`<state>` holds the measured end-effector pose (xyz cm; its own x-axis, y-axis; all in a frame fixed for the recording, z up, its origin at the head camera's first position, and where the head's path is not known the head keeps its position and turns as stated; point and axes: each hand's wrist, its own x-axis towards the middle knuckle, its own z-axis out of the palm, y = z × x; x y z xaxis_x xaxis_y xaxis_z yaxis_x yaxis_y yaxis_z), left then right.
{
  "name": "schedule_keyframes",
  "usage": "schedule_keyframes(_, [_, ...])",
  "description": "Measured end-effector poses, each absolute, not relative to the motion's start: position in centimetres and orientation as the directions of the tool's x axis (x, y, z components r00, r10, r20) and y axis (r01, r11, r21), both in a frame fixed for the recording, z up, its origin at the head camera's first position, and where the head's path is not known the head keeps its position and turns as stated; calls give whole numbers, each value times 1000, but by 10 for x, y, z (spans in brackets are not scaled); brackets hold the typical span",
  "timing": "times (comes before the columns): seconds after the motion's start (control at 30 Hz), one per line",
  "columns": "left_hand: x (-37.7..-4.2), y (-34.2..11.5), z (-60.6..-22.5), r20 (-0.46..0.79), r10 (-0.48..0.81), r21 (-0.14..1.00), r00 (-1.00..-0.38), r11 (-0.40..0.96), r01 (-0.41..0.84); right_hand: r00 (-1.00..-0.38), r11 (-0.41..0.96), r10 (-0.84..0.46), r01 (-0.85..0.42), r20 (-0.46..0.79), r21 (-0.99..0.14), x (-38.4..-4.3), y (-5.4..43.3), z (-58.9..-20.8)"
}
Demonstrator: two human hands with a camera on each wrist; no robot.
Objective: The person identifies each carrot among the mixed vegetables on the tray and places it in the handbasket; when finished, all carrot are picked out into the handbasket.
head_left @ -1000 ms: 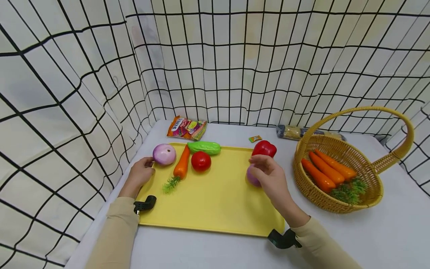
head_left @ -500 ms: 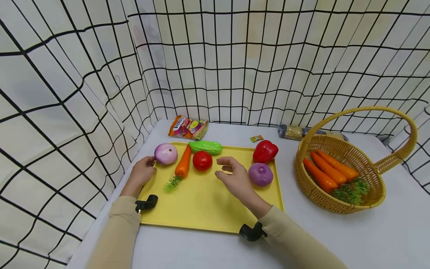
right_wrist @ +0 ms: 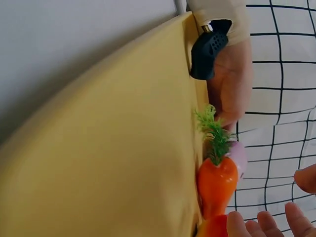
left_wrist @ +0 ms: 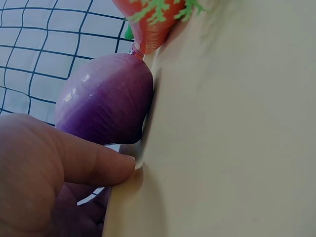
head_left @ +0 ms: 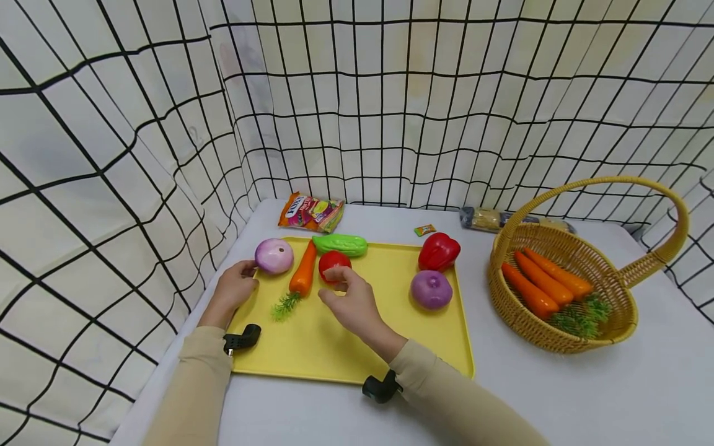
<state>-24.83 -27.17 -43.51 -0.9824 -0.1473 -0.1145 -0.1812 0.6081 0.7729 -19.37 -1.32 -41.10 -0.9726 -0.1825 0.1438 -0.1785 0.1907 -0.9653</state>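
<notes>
My left hand (head_left: 231, 294) holds the left rim of a yellow tray (head_left: 290, 353); in the left wrist view its thumb (left_wrist: 98, 165) lies on the rim and the other fingers go behind it. A pale purple onion (head_left: 274, 256) sits just past that thumb. Over the tray's middle, my right hand (head_left: 357, 303) holds nothing, thumb and fingers apart, its fingertips overlapping a red tomato (head_left: 333, 259). Left of the tomato lies an orange carrot (head_left: 303, 272) with a green frilly top, and behind it a bumpy green cucumber (head_left: 341, 245).
On the tray's right side, a red bell pepper (head_left: 439, 251) sits behind a purple onion (head_left: 431, 290). A wicker basket (head_left: 510, 316) with a tall handle holds several carrots (head_left: 543, 279). Behind the tray lie a candy bag (head_left: 311, 212), a small wrapper (head_left: 425, 230) and a clear-wrapped roll (head_left: 482, 219).
My right hand has moved left from the purple onion and bell pepper to the tomato, leaving both in view on the tray. The left hand has stayed at the rim.
</notes>
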Motion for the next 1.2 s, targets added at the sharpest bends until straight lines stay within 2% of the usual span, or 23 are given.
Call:
schedule_keyframes(0.33, [-248,-273,-437,-109,-147,771,-983,612,-178,-982,292,-170,-135,87,-947,-201,-44,-413])
schedule_keyframes(0.67, [-248,-272,-436,-100,-148,770,-984,615,-171,-968,450,-196,-229,155,-863,-209,-62,-408])
schedule_keyframes(1.2, [-249,-273,-439,-85,-142,758,-986,634,-157,-981,518,-187,-146,55,-843,-230,-78,-417])
